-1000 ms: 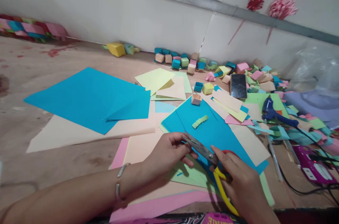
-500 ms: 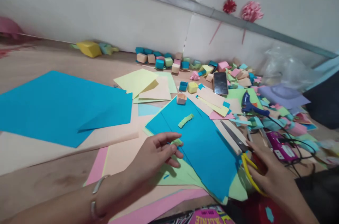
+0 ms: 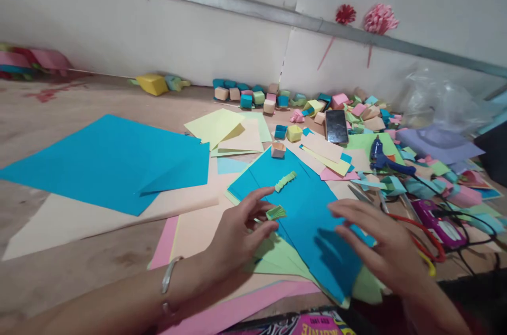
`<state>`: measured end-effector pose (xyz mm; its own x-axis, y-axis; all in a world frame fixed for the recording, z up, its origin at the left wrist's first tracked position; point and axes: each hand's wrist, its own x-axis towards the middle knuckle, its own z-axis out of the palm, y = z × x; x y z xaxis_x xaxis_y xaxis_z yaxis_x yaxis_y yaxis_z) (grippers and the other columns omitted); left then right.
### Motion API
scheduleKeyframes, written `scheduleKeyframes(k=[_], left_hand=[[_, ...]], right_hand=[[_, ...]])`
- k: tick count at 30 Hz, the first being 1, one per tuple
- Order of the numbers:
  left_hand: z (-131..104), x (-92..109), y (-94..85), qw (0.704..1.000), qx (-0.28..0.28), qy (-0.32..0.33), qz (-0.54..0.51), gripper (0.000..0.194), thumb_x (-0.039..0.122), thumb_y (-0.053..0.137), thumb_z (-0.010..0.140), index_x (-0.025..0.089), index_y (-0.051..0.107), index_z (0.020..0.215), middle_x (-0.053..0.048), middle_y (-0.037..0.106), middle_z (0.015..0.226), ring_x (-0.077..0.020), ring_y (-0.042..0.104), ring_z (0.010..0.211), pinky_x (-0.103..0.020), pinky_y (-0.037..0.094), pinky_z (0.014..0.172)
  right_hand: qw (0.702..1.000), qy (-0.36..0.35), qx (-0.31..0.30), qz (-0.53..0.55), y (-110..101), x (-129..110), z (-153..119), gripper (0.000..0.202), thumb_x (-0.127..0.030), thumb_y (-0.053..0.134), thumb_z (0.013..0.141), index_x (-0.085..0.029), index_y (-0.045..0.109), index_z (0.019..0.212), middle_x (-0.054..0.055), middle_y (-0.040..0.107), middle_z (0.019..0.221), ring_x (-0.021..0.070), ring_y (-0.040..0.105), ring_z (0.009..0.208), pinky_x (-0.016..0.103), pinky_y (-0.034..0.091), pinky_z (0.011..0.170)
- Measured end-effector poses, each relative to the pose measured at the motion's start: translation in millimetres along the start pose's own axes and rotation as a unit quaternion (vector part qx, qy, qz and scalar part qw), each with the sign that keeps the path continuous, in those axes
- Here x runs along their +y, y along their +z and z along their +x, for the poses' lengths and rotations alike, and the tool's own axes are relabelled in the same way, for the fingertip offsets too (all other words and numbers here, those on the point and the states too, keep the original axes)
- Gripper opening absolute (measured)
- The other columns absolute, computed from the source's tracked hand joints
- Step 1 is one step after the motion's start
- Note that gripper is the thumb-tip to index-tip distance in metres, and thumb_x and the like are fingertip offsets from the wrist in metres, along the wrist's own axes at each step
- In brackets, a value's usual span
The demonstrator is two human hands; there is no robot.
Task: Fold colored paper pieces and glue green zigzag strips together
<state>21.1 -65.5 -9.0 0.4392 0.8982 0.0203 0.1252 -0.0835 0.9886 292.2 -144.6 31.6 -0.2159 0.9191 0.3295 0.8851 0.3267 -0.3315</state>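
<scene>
My left hand, with a silver bangle at the wrist, holds a small light-green folded paper piece near its fingertips. Just beyond lies a crinkled green paper strip on a blue paper sheet. My right hand hovers over the right part of that sheet, fingers apart and nothing in them, its shadow falling on the blue. Partly hidden behind it, a pair of scissors with red and yellow handles rests at the right.
Small paper boxes stand beyond the sheet. A phone, a blue glue gun with a cord, and a purple device are among paper scraps at right. A large blue sheet lies left. Paper flowers hang at the wall.
My right hand has let go of the scissors, which now lie at the right, and has moved left over the blue sheet. My left hand still holds the green piece, now more visible.
</scene>
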Motion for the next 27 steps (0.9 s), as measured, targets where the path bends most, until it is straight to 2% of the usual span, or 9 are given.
scheduleKeyframes(k=[1,3,6,10,12,15,19,23,27], left_hand=[[-1,-1,-0.9,1.000,0.006,0.017,0.024,0.049,0.025,0.067,0.081,0.024,0.053,0.128,-0.005,0.070,0.100,-0.0173,0.070,0.082,-0.028,0.059,0.067],[-3,-3,-2.1,0.997,0.015,0.044,0.058,0.047,0.024,0.066,0.082,0.025,0.053,0.127,-0.003,0.070,0.097,-0.0148,0.069,0.078,-0.026,0.058,0.065],[-5,-6,-2.9,0.994,0.014,0.074,0.083,0.041,0.023,0.068,0.082,0.024,0.054,0.120,-0.001,0.069,0.093,-0.0121,0.067,0.073,-0.022,0.056,0.062],[-2,-9,-5.2,0.988,0.002,0.093,0.123,0.024,0.026,0.072,0.082,0.019,0.058,0.100,0.000,0.068,0.085,-0.0115,0.065,0.070,-0.019,0.052,0.058],[1,-9,-7.2,0.982,-0.013,0.107,0.154,0.021,0.030,0.072,0.082,0.019,0.060,0.096,0.000,0.067,0.081,-0.0116,0.064,0.068,-0.020,0.051,0.057],[4,-8,-9.8,0.970,-0.029,0.154,0.188,0.021,0.035,0.070,0.086,0.019,0.063,0.098,-0.001,0.067,0.083,-0.0128,0.063,0.071,-0.022,0.051,0.061],[6,-4,-10.7,0.954,-0.037,0.211,0.209,0.014,0.031,0.059,0.093,0.020,0.065,0.099,-0.006,0.067,0.095,-0.0154,0.064,0.084,-0.026,0.053,0.071],[7,-3,-9.6,0.960,-0.035,0.196,0.196,0.011,0.027,0.059,0.092,0.019,0.066,0.091,-0.007,0.065,0.102,-0.0173,0.063,0.093,-0.030,0.053,0.080],[10,-2,-8.5,0.977,-0.060,0.141,0.149,0.008,0.025,0.064,0.087,0.018,0.067,0.085,-0.009,0.061,0.104,-0.0175,0.062,0.089,-0.031,0.055,0.074]], right_hand=[[0.997,-0.016,-0.022,0.065,8,-17,16,0.029,-0.026,0.055,0.094,-0.025,0.059,0.122,0.009,0.068,0.112,0.0183,0.067,0.093,0.030,0.054,0.081],[0.989,-0.029,-0.014,0.146,25,-40,41,0.023,-0.024,0.056,0.093,-0.022,0.060,0.116,0.008,0.069,0.105,0.0159,0.066,0.082,0.028,0.054,0.073],[0.978,-0.023,-0.017,0.205,48,-52,59,0.009,-0.022,0.060,0.090,-0.021,0.062,0.099,0.005,0.069,0.088,0.0159,0.063,0.076,0.028,0.051,0.068],[0.955,0.030,-0.037,0.294,60,-48,59,0.007,-0.018,0.058,0.088,-0.021,0.062,0.082,0.002,0.066,0.079,0.0145,0.060,0.073,0.028,0.048,0.068],[0.924,0.088,-0.067,0.366,64,-43,57,0.006,-0.020,0.061,0.086,-0.020,0.061,0.080,0.003,0.066,0.080,0.0153,0.061,0.075,0.029,0.049,0.069],[0.863,0.169,-0.102,0.464,69,-38,57,0.007,-0.024,0.066,0.082,-0.019,0.062,0.079,0.003,0.066,0.080,0.0153,0.061,0.074,0.029,0.050,0.068],[0.816,0.190,-0.102,0.537,74,-37,58,0.015,-0.028,0.071,0.078,-0.019,0.059,0.076,0.003,0.065,0.078,0.0138,0.062,0.072,0.028,0.050,0.067],[0.807,0.194,-0.098,0.549,74,-40,58,0.018,-0.030,0.072,0.078,-0.018,0.062,0.087,0.000,0.062,0.074,0.0105,0.058,0.063,0.024,0.048,0.057],[0.809,0.210,-0.094,0.541,73,-40,57,0.015,-0.028,0.071,0.078,-0.017,0.066,0.087,0.000,0.064,0.071,0.0108,0.060,0.061,0.025,0.050,0.058]])
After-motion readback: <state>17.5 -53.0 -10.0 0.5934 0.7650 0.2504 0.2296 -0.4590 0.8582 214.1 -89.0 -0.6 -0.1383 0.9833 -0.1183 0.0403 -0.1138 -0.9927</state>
